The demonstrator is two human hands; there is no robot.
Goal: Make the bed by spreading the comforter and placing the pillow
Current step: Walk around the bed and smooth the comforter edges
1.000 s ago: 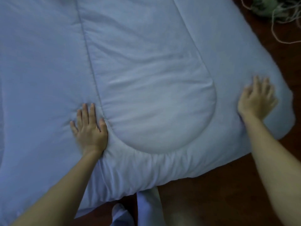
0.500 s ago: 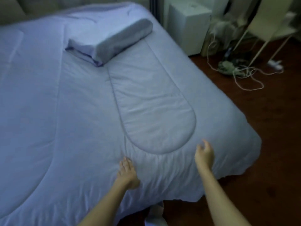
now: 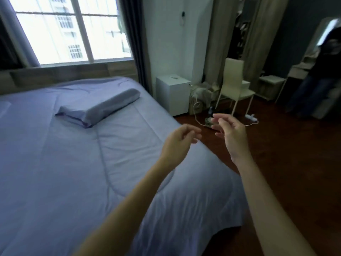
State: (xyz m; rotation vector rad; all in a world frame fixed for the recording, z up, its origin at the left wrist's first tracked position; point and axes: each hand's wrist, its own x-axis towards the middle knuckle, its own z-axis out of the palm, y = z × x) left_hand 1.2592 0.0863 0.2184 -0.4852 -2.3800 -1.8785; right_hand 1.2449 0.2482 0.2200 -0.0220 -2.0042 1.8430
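lilac comforter is in neither hand: left hand and right hand hang in the air by the bed's foot corner, near each other but apart, fingers loosely curled, nothing held. comforter lies spread over the whole bed, mostly flat, w/ light creases near the foot and its corner drooping toward the floor. pillow sits on top of it at the head end, right half, skewed rather than square to the headboard.

risks, as i judge them: pillow looks unfinished, and squaring it means a long reach or a walk up the right side. leaning on the comforter would crease it. tugging the corner to even the drop would drag the pillow along and pull the far side short. pillow is near the right edge, so a hard shove could tip it off.

in the way on that side: cords and a power strip on the floor, a trip hazard. white cabinet stands close by the bed's head, chair behind the cords. window is above the headboard. dark figure far right, too blurred to tell.
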